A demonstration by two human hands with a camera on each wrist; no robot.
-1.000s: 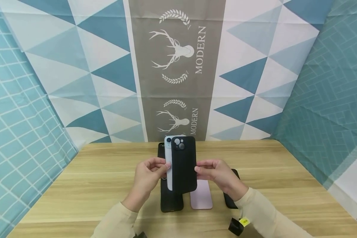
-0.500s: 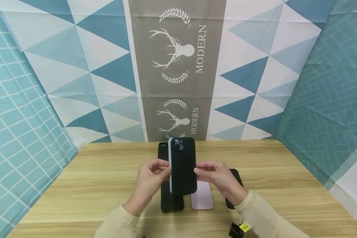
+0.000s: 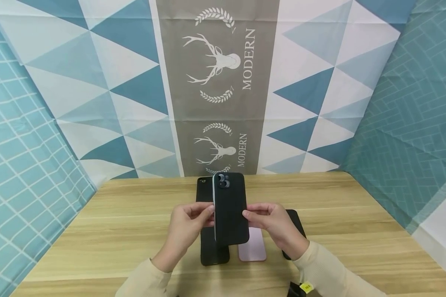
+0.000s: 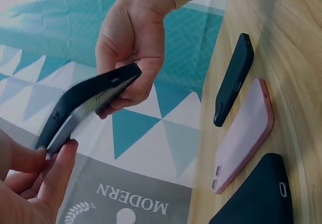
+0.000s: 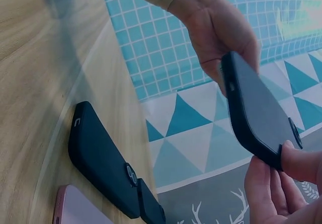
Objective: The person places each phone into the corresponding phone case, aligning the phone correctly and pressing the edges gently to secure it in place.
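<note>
A black phone case [image 3: 231, 210] is held upright in front of me, its camera cutouts at the top left. Behind it sits a light blue phone [image 4: 83, 117]; in the head view only a thin strip of its left edge shows. In the left wrist view a narrow wedge-shaped gap separates phone and case. My left hand [image 3: 183, 227] pinches the phone's left edge, thumb right at the case's rim. With thumb and fingers, my right hand [image 3: 275, 222] grips the case's right edge.
Below the hands, a black case [image 3: 214, 252] and a pink phone case [image 3: 252, 247] lie on the wooden table [image 3: 126, 231]. Another black case [image 3: 296, 225] lies partly under the right wrist. A black object with a yellow tag [image 3: 306, 287] is by the right sleeve. Patterned cloth hangs behind.
The light blue phone has slid rightward behind the black case, so its wide visible strip has shrunk to a thin edge. Its lenses now line up with the case's cutouts.
</note>
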